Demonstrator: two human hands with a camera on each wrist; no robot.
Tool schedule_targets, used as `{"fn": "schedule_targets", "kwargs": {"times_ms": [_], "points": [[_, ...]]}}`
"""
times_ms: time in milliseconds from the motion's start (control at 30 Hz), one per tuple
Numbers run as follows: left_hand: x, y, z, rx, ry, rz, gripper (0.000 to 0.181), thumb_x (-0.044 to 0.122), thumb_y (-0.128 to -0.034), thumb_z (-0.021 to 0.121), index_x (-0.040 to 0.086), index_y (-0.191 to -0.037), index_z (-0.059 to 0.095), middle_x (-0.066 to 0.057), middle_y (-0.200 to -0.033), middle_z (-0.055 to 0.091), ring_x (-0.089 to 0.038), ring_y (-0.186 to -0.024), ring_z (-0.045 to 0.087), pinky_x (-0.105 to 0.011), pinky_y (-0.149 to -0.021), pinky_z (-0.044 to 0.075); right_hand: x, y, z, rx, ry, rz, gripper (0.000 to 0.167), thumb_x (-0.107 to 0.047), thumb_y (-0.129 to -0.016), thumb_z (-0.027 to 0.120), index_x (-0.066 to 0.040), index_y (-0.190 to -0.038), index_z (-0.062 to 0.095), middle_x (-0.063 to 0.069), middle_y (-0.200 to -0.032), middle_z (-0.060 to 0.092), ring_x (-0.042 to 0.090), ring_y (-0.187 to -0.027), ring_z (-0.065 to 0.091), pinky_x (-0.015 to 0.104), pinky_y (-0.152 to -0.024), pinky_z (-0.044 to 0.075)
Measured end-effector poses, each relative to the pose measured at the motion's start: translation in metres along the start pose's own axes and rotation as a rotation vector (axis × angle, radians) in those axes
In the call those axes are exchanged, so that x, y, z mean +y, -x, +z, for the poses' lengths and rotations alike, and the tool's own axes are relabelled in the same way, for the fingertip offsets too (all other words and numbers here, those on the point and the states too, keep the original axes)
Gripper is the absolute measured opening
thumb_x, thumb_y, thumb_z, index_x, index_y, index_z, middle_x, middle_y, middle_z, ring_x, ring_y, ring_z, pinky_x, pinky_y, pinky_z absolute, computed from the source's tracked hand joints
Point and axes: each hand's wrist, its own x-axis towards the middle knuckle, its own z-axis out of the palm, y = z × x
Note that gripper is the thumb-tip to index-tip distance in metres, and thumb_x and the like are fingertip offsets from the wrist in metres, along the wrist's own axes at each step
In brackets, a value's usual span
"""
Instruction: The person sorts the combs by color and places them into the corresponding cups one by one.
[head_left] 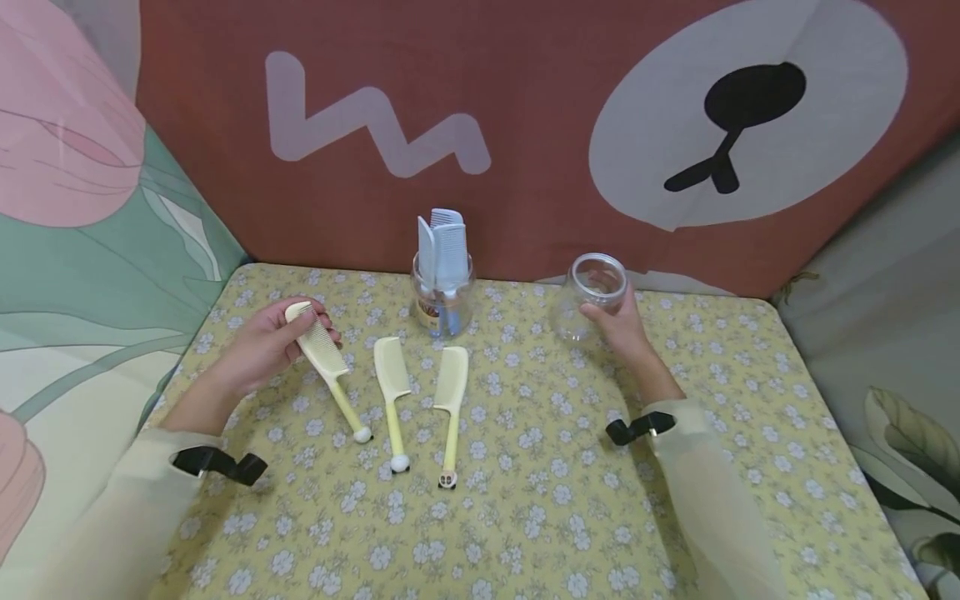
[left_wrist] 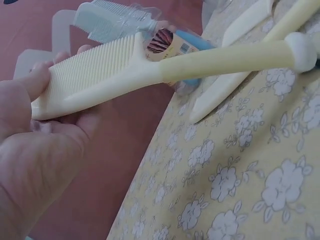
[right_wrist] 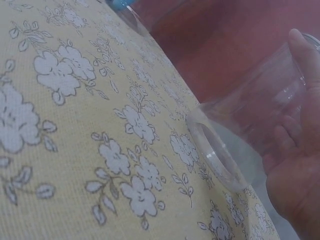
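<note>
- The left hand (head_left: 262,343) is at the left of the table (head_left: 525,475); its thumb and fingers pinch the head of a pale yellow comb (head_left: 324,352), and the handle points toward the near side, a little to the right.
- The right hand (head_left: 621,327) is curved around a see-through jar (head_left: 572,321) at the far right, with its thumb at the front, below the rim. Whether the base of this jar touches the cloth, I cannot tell.
- Two more yellow combs lie between the hands: the left comb (head_left: 392,367) and the right comb (head_left: 452,375), heads to the far side, apart from one another.
- At the far middle, another jar (head_left: 467,304) stands upright and holds light blue combs (head_left: 450,254).
- The held comb is pinched only at one end, so in my judgement its handle could swing down or twist if the thumb becomes loose.
- The jar in the hand looks smooth and light; a weak grip could let it slip, and a knock on its rim could tip it.
- The blue combs rise well above their jar, so a sleeve or comb passing too low might push it over.
</note>
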Motion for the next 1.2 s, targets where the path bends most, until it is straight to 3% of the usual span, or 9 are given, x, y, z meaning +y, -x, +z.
{"fn": "schedule_targets", "kwargs": {"times_ms": [167, 300, 467, 600, 900, 1200], "points": [[0.000, -0.004, 0.006, 0.025, 0.016, -0.019, 0.023, 0.017, -0.1103, 0.044, 0.002, -0.122, 0.057, -0.005, -0.113, 0.071, -0.020, -0.104, 0.073, -0.033, -0.089, 0.057, -0.001, -0.002, 0.001, -0.009, 0.007, 0.002, 0.080, 0.005, -0.093, 0.067, -0.009, -0.158, 0.021, 0.022, -0.157, 0.036, 0.037, -0.146, 0.032, 0.020, -0.104, 0.043], [0.004, -0.006, 0.011, 0.047, -0.028, -0.040, 0.027, 0.019, -0.1097, 0.047, 0.000, -0.126, 0.057, -0.005, -0.115, 0.073, -0.019, -0.104, 0.073, -0.032, -0.089, 0.057, 0.000, -0.004, 0.001, -0.009, 0.010, 0.005, 0.080, 0.005, -0.093, 0.067, -0.009, -0.157, 0.022, 0.021, -0.157, 0.037, 0.036, -0.146, 0.033, 0.019, -0.104, 0.043], [0.014, -0.011, 0.018, 0.044, -0.101, -0.043, 0.025, 0.021, -0.1097, 0.047, 0.007, -0.126, 0.061, -0.005, -0.115, 0.073, -0.018, -0.104, 0.073, -0.032, -0.088, 0.058, 0.000, -0.006, 0.000, -0.017, -0.003, -0.006, 0.081, 0.008, -0.092, 0.065, -0.004, -0.158, 0.019, 0.024, -0.157, 0.035, 0.039, -0.146, 0.031, 0.018, -0.104, 0.043], [0.026, -0.015, 0.024, 0.036, -0.153, -0.027, 0.027, 0.022, -0.1095, 0.048, 0.005, -0.127, 0.061, -0.005, -0.116, 0.073, -0.016, -0.104, 0.073, -0.030, -0.088, 0.058, -0.001, -0.006, -0.001, -0.022, -0.011, -0.006, 0.081, 0.009, -0.093, 0.064, -0.004, -0.158, 0.017, 0.024, -0.158, 0.033, 0.039, -0.147, 0.029, 0.017, -0.102, 0.044], [0.061, -0.026, 0.041, -0.040, -0.316, 0.022, 0.028, 0.017, -0.1099, 0.047, -0.001, -0.127, 0.061, -0.007, -0.119, 0.073, -0.018, -0.105, 0.073, -0.032, -0.086, 0.059, -0.001, -0.004, -0.002, -0.015, 0.016, 0.010, 0.080, 0.005, -0.094, 0.066, -0.005, -0.158, 0.019, 0.022, -0.158, 0.035, 0.036, -0.147, 0.031, 0.019, -0.105, 0.043], [0.113, -0.046, 0.065, -0.106, -0.472, 0.109, 0.027, 0.011, -0.1081, 0.051, -0.004, -0.128, 0.062, -0.012, -0.121, 0.072, -0.025, -0.104, 0.073, -0.035, -0.084, 0.059, -0.001, -0.001, -0.001, -0.007, 0.001, 0.020, 0.081, 0.006, -0.094, 0.066, -0.007, -0.158, 0.019, 0.022, -0.159, 0.034, 0.035, -0.147, 0.031, 0.021, -0.107, 0.042]]}}
